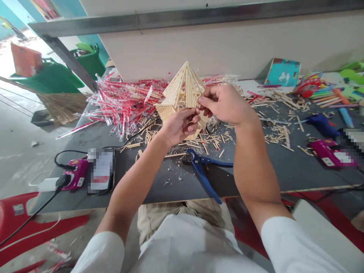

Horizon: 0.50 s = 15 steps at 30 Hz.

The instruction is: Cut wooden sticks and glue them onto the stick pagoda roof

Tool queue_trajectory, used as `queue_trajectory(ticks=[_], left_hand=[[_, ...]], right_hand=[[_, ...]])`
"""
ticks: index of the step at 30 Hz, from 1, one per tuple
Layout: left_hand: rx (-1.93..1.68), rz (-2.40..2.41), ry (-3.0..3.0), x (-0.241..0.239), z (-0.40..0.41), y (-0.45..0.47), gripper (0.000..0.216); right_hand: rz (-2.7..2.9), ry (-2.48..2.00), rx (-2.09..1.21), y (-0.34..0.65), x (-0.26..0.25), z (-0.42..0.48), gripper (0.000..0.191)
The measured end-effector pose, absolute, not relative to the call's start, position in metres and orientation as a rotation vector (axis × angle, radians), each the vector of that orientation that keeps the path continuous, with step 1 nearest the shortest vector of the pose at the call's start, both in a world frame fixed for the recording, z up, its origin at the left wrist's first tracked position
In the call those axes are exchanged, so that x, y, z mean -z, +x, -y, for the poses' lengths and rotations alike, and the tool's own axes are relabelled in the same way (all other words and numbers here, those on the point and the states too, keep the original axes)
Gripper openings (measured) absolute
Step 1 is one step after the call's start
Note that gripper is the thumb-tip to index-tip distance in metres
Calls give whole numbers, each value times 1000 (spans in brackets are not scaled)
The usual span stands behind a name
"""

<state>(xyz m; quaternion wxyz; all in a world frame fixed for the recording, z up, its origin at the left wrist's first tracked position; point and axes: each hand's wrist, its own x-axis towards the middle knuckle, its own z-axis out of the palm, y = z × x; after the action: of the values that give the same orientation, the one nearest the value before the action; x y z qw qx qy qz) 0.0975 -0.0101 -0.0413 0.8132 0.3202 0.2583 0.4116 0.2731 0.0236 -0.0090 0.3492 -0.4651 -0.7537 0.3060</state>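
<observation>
I hold a small model house [183, 91] made of pale wooden sticks, with a pointed roof, above the dark tabletop [270, 170]. My left hand [178, 127] grips its lower part from beneath, fingers curled round it. My right hand [223, 102] pinches the right side of the roof between thumb and fingertips. Cut stick pieces [212, 142] lie scattered right under the model. Blue-handled cutters [203, 170] lie on the table just below my hands.
A heap of red-and-clear stick wrappers [125, 100] covers the back left. A phone [101, 170] and a magenta device [75, 174] with a cable lie front left. Glue guns [324, 125], another magenta device [330, 151] and coloured craft bits [324, 94] sit right. Green bins [54, 77] stand beyond.
</observation>
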Motion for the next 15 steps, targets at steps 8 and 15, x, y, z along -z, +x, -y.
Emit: queue_trajectory(ticks=[8, 15], left_hand=[[-876, -548, 694, 42, 9, 98, 19], [-871, -518, 712, 43, 11, 97, 19]], right_hand=[[1914, -1262, -649, 266, 5, -18, 20], [1928, -1252, -715, 267, 4, -18, 19]])
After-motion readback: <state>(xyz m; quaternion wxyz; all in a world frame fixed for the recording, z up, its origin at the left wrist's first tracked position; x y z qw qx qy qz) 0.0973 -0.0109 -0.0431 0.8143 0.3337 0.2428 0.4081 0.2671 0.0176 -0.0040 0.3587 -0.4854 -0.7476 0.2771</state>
